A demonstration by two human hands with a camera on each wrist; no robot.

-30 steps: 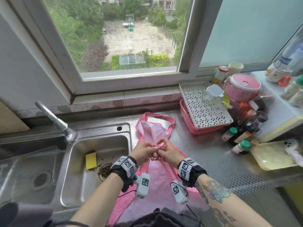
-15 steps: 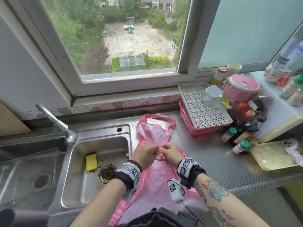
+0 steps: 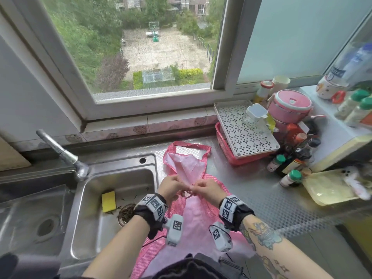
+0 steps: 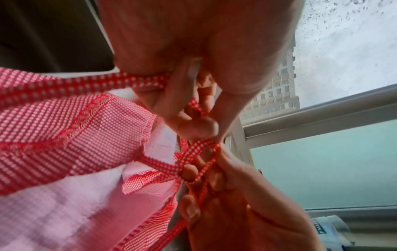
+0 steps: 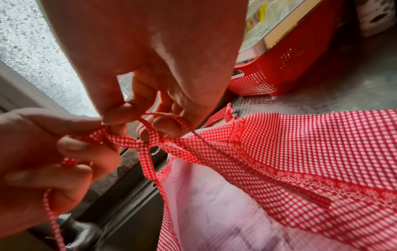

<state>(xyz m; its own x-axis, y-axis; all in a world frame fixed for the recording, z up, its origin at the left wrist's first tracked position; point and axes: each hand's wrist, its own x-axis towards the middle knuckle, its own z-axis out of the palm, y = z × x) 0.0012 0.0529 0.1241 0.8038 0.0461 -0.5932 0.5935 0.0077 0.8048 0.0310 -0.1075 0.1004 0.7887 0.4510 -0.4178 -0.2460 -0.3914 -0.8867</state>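
Observation:
A red-and-white gingham apron [image 3: 196,216] lies on the steel counter with its pale pink inner side up and its neck loop toward the window. My left hand [image 3: 182,183] and right hand [image 3: 198,186] meet just above its waist. Each pinches one of the thin gingham ties [image 4: 193,149]. In the right wrist view the ties [image 5: 133,141] cross between the two hands, and one end loops round my right fingertips [image 5: 165,125]. My left hand [image 5: 64,161] has its fingers curled round the other end, which trails down past it.
A steel sink [image 3: 96,198] with a yellow sponge [image 3: 108,201] and a faucet [image 3: 62,154] lies left of the apron. To the right stand a red basket [image 3: 225,152] under a white perforated tray [image 3: 241,133], a pink pot [image 3: 289,105], several bottles [image 3: 289,178] and a yellow-green tray [image 3: 326,190].
Both hands have stayed together over the apron's waist, with the fingers shifting on the ties. My left wrist has turned a little. The apron has not moved on the counter.

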